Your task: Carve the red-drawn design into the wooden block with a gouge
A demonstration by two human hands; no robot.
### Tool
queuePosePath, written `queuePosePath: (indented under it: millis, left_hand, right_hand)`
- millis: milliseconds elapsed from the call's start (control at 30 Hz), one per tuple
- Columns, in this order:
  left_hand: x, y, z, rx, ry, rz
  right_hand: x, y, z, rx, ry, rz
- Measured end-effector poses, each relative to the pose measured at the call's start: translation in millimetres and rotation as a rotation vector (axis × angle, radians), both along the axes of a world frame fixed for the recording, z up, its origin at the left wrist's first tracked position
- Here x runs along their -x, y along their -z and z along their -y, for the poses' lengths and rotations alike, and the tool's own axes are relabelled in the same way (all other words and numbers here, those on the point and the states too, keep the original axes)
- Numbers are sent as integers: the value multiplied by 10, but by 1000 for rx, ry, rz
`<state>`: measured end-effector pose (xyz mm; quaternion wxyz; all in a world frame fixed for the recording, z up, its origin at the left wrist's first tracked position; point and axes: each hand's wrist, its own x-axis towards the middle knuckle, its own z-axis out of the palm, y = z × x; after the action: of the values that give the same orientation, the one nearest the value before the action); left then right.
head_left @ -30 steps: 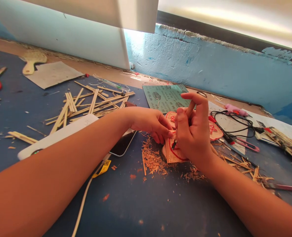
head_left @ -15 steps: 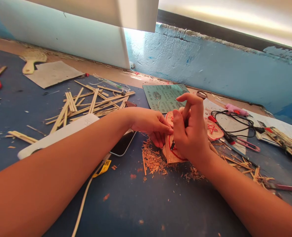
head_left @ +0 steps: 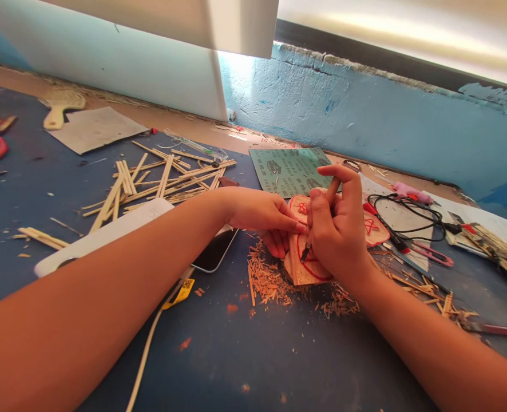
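Note:
A carving tool (head_left: 306, 250) with a wooden handle and a dark metal tip is gripped in my right hand (head_left: 343, 234), its tip pointing down at the wood. Under it lies a pale wooden board (head_left: 301, 276) with red drawn outlines, partly covered by both hands. My left hand (head_left: 268, 220) holds the board's left edge, thumb on top near the tool and the other fingers curled at the side. Beyond my right hand shows a wooden piece with a red star (head_left: 371, 227). Orange-brown wood shavings (head_left: 268, 280) are scattered around the board.
Behind the board lies a green sandpaper sheet (head_left: 290, 166). Many thin wooden sticks (head_left: 163, 183) and a dark-screened phone (head_left: 214, 252) are on the left. To the right are a black cable (head_left: 434, 214), a pink cutter (head_left: 434, 254) and a pink glue gun (head_left: 412, 191).
The whole view has shifted slightly. My right hand has tilted a little to the right with the carving tool, showing more of its tip. My left hand still holds the board.

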<state>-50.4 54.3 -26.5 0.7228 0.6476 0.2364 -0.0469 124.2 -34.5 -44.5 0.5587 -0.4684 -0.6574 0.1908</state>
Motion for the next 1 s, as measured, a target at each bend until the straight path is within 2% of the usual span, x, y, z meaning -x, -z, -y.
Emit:
queuePosePath:
  millis: [267, 500, 833, 900, 1000]
  left_hand:
    - [1, 42, -18, 23, 11, 11]
    - [10, 18, -4, 1, 12, 20]
    - [16, 24, -14, -19, 15, 8]
    - [23, 42, -25, -20, 29, 25]
    - [33, 78, -47, -30, 58, 56]
  right_hand:
    - [39, -46, 48, -97, -50, -29]
    - [55, -54, 61, -162, -80, -45]
    - [54, -84, 121, -178, -100, -51]
    - [36, -111, 144, -168, -157, -21]
    - [-4, -138, 162, -121, -335, 53]
